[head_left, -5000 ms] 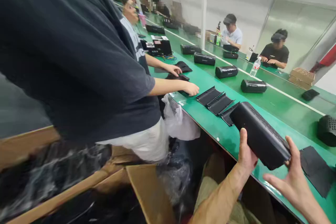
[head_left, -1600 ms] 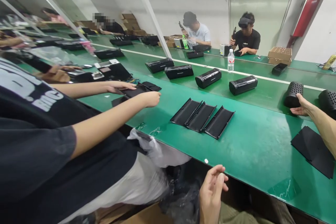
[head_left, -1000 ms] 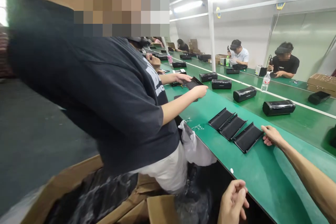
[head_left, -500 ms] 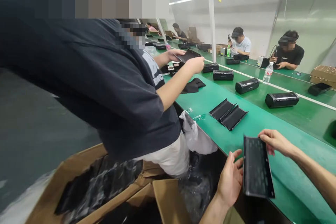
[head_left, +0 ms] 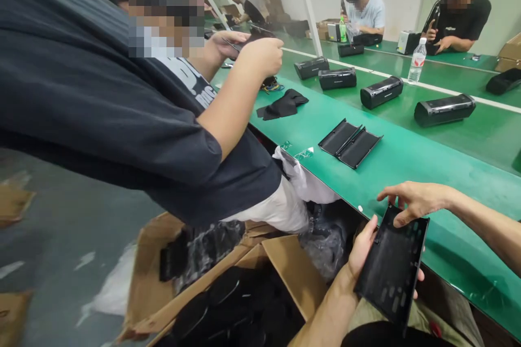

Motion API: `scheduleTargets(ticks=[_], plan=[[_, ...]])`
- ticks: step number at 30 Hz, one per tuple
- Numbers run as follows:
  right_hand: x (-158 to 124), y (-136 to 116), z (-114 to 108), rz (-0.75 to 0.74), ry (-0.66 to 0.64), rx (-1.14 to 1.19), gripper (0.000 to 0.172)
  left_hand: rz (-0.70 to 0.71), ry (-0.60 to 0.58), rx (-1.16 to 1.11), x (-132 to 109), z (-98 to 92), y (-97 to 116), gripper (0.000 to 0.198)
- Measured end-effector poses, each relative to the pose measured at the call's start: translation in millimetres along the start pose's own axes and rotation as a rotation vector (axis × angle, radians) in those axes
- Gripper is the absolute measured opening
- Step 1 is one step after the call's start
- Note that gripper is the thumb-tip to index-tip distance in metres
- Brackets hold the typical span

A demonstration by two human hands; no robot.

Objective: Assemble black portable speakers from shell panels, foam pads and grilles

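Dropping is being risked by tilt: the panel (head_left: 393,263) is being held by the left hand (head_left: 363,244), touched by the spread right hand (head_left: 417,199).

Two tabletop panels (head_left: 361,148), two bottles (head_left: 417,62)

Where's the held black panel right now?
Lower right of the head view: the black panel lies across the left hand, with the right hand at its upper end, by the green bench's near edge.
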State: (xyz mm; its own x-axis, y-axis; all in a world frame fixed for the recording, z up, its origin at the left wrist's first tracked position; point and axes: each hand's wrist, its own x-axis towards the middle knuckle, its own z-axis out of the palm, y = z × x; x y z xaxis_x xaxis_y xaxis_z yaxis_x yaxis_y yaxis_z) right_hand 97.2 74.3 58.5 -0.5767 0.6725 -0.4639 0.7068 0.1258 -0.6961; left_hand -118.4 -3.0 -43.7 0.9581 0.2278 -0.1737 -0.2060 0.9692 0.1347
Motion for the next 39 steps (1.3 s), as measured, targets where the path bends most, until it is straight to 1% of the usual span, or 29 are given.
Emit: scheduleTargets(ticks=[2,4,5,8,9,10,14,18,21,27,30,32,34,36,37,39], plan=[[3,-6,7,-0.037,0.001,-0.045,0.089,-0.028,0.008,0.022,1,0.4,-1,0.111],[4,-12,15,-0.088,0.014,-0.128,0.091,-0.04,0.01,0.035,2,-1.4,-3,0.11],[3,-15,19,-0.109,0.015,-0.176,0.086,-0.048,0.01,0.034,3,-2.9,-3,0.11],[4,-18,27,-0.14,0.009,-0.269,0.062,-0.098,0.009,0.018,7,-7.0,-4,0.116],[4,-18,28,-0.139,0.013,-0.264,0.058,-0.109,0.007,0.015,8,-7.5,-4,0.117],[4,-17,29,-0.14,0.02,-0.252,0.056,-0.115,0.002,0.017,9,-7.5,-4,0.118],[3,-11,29,-0.15,0.039,-0.22,0.061,-0.111,-0.001,0.027,10,-2.3,-6,0.117],[3,-7,29,-0.148,0.035,-0.202,0.053,-0.087,0.071,0.038,10,6.7,-7,0.111],[4,-4,31,-0.142,0.041,-0.182,0.051,-0.083,0.095,0.064,11,11.8,-6,0.109],[4,1,31,-0.146,0.045,-0.121,0.05,-0.086,0.103,0.072,10,17.2,-4,0.108],[4,1,33,-0.156,0.054,-0.079,0.051,-0.076,0.081,0.06,10,17.0,-4,0.109],[4,1,34,-0.168,0.075,-0.04,0.053,-0.095,0.066,0.06,11,15.8,-4,0.113],[3,4,32,-0.176,0.134,0.014,0.062,-0.113,0.086,0.072,11,15.2,-3,0.115],[4,11,24,-0.16,0.253,0.087,0.067,-0.099,0.127,0.092,9,15.9,-1,0.114],[4,18,15,-0.131,0.343,0.129,0.064,-0.078,0.145,0.107,7,16.7,0,0.113],[4,38,-10,-0.02,0.581,0.219,0.052,-0.058,0.145,0.161,1,18.0,3,0.108]])
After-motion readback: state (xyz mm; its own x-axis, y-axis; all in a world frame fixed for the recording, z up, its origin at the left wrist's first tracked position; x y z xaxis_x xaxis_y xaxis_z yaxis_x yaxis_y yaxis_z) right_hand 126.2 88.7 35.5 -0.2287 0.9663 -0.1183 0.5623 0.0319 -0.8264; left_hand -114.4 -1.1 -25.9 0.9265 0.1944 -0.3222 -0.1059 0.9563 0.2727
